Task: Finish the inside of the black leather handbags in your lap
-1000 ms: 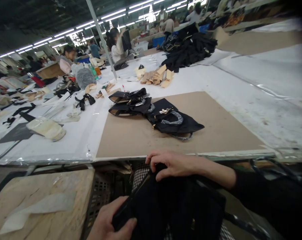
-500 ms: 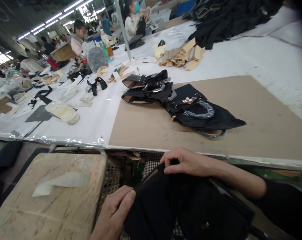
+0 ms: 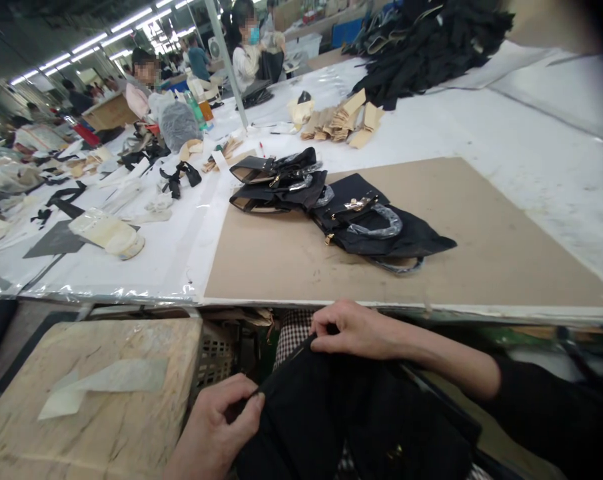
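A black handbag (image 3: 301, 407) lies across my lap, over checked cloth. My left hand (image 3: 226, 417) pinches the near left end of its top edge between thumb and fingers. Farther along the same edge, my right hand (image 3: 348, 330) grips the fabric with thumb and bent fingers. The edge runs taut between the two hands. A small gold-coloured fitting shows low on the bag; its lower part leaves the picture. On the table ahead rests another black handbag (image 3: 416, 237), its handles wrapped in clear plastic, with more black bags (image 3: 261, 200) stacked behind its left end.
A brown board (image 3: 481, 227) covers part of the white table. At left stands a stained block (image 3: 131, 413) with a pale strip (image 3: 121, 377) on it. Tan strips (image 3: 341, 120), a pile of black pieces (image 3: 431, 47) and a glue-stained container (image 3: 108, 233) lie farther back. People work beyond.
The view has shifted a little to the right, so the table things appear farther left. Both hands keep their hold on the bag's edge; the left thumb and fingers have shifted slightly.
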### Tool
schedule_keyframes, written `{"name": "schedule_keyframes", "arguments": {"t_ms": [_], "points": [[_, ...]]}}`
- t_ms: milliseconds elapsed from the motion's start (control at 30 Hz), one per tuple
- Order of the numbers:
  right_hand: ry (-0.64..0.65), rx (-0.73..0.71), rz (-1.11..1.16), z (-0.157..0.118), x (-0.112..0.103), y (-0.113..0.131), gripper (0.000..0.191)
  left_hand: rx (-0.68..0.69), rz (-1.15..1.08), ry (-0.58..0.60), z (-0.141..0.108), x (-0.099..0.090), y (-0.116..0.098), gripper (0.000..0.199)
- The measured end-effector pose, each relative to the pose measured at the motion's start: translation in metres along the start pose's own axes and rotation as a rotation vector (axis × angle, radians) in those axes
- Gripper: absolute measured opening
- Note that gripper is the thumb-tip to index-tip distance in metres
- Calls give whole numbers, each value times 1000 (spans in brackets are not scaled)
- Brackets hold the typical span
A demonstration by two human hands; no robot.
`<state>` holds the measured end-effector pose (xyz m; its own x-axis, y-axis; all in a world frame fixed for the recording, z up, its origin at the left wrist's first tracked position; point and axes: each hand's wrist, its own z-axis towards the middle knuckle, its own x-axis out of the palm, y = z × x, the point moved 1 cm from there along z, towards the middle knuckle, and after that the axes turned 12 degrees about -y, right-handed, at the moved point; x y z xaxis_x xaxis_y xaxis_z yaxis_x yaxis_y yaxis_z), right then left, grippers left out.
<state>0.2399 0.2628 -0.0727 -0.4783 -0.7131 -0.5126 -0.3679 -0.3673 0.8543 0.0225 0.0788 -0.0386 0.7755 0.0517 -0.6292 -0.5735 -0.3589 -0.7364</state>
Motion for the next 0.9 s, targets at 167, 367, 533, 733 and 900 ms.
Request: {"name": "schedule_keyframes", "arguments": {"t_ms": [167,367,533,733,900], "points": [[33,31,63,-5,-4,2,23,61,2,-43,-4,4,5,35],[-9,85,-24,-5,0,7,23,179,39,-27,-12,7,-1,32],[-100,68,-52,-7,0,12,22,225,61,21,-5,-2,-24,24],[-15,-6,-44,-14,-1,17,22,41,92,294,30,-9,-53,20],[-47,-39,-61,-18,4,20,27,273,388,241,45,14,-73,31]]}}
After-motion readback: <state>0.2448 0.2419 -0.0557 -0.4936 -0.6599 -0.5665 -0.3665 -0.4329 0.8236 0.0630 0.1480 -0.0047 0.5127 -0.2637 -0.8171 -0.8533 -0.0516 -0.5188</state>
